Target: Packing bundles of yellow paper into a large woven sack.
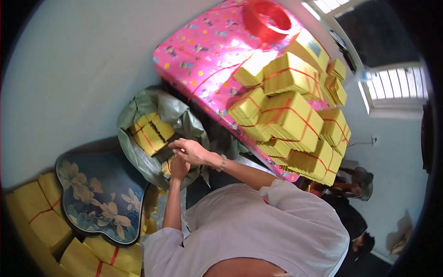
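Note:
My hands meet over the mouth of a grey-green woven sack [130,159]. My right hand [193,151] lies across the top of my left, its fingers bent inward; anything small within them is too fine to make out. My left hand [179,167] sits just below it, and its fingers are hidden behind the right. Inside the sack, close to my fingertips, lies a yellow paper bundle [150,138] tied with red string. Another yellow bundle [166,169] shows partly beneath my left hand.
On a pink patterned mattress [189,53] to the right are several stacked yellow paper bundles [291,115] and a red plastic basin [263,25]. A dark flowered cushion [102,194] leans at left, above more yellow bundles [39,207]. Another person [348,221] is at far right.

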Demonstrator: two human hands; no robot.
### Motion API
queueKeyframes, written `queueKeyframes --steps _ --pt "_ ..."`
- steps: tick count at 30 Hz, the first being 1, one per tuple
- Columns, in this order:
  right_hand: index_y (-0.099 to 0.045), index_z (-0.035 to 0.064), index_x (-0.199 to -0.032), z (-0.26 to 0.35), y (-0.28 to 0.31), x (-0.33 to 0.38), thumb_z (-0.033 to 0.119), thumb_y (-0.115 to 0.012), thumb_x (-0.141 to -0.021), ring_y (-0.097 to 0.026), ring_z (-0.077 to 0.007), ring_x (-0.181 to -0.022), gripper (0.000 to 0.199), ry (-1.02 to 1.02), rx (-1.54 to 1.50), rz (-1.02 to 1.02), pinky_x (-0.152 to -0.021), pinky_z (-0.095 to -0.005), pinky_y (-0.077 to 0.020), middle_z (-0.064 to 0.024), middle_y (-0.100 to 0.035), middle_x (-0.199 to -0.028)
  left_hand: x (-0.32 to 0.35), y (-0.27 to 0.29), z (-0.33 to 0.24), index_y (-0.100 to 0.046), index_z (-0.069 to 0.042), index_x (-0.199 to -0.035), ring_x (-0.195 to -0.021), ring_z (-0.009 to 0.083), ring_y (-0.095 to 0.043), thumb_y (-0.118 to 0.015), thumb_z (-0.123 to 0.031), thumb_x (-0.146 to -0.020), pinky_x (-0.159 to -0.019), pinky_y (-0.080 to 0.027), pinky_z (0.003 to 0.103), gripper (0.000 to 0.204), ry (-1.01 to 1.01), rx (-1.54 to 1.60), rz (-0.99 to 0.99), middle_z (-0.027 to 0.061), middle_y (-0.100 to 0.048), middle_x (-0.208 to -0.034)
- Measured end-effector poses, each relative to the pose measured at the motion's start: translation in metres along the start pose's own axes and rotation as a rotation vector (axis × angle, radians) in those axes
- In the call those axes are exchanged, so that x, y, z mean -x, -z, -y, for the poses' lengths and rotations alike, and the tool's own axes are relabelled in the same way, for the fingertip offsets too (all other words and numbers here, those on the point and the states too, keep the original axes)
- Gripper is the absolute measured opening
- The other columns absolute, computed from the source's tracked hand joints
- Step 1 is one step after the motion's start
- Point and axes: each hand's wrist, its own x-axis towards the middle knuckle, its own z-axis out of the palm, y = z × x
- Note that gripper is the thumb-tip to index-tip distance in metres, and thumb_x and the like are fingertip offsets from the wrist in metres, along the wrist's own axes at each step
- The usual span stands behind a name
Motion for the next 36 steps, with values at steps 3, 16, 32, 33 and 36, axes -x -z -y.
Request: queueKeyframes --steps 3,16,32,33,36 --pt "-0.058 0.0032 -0.113 0.049 0.055 0.049 0.013 -0.053 -0.089 -0.06 -0.0293 -0.089 0.026 0.031 -0.097 -0.135 -0.079 -0.0357 -0.0476 -0.0146 -0.06 -0.097 -0.016 0.021 -0.062 -0.06 -0.003 -0.101 -0.084 0.0355 -0.062 -0.067 -0.016 -0.076 -0.072 -0.05 0.041 0.029 -0.017 0.085 -0.05 0.0186 -0.065 -0.094" --pt "-0.061 0.0033 -0.103 0.14 0.213 0.331 0.008 -0.054 -0.091 -0.051 -0.0039 -0.075 0.015 -0.205 -0.195 -1.328 -0.069 -0.0189 -0.0418 0.0028 -0.056 -0.083 -0.051 -0.013 -0.327 -0.06 -0.001 -0.1 -0.08 0.0061 -0.057 -0.059 -0.007 -0.09 -0.072 -0.046 0.019 0.012 -0.215 0.803 0.111 0.0007 -0.061 -0.087" --pt "-0.042 0.0026 -0.131 0.012 0.208 0.439 0.04 -0.059 -0.088 -0.052 -0.0172 -0.109 0.06 -0.56 -0.627 -1.282 -0.092 -0.0313 -0.0365 -0.0065 -0.055 -0.122 0.018 -0.164 -0.376 -0.029 -0.005 -0.139 -0.127 0.0345 -0.036 -0.068 -0.05 -0.075 -0.105 -0.03 0.041 0.088 -0.122 0.629 0.379 0.0205 -0.037 -0.137" --pt "-0.042 0.0026 -0.131 0.014 0.207 0.439 0.04 -0.059 -0.088 -0.052 -0.0172 -0.109 0.06 -0.562 -0.623 -1.258 -0.092 -0.0313 -0.0365 -0.0065 -0.055 -0.122 0.023 -0.167 -0.374 -0.027 -0.005 -0.14 -0.127 0.0358 -0.036 -0.068 -0.051 -0.075 -0.105 -0.03 0.041 0.089 -0.061 0.569 0.389 0.0217 -0.036 -0.137" --pt "-0.039 0.0044 -0.133 0.026 0.197 0.44 0.035 -0.058 -0.088 -0.05 -0.0183 -0.112 0.058 -0.429 -0.766 -1.265 -0.095 -0.0336 -0.0356 -0.0071 -0.052 -0.123 0.041 -0.167 -0.369 -0.024 -0.003 -0.141 -0.126 0.0392 -0.036 -0.067 -0.047 -0.076 -0.105 -0.03 0.043 0.089 -0.026 0.588 0.394 0.025 -0.035 -0.137"
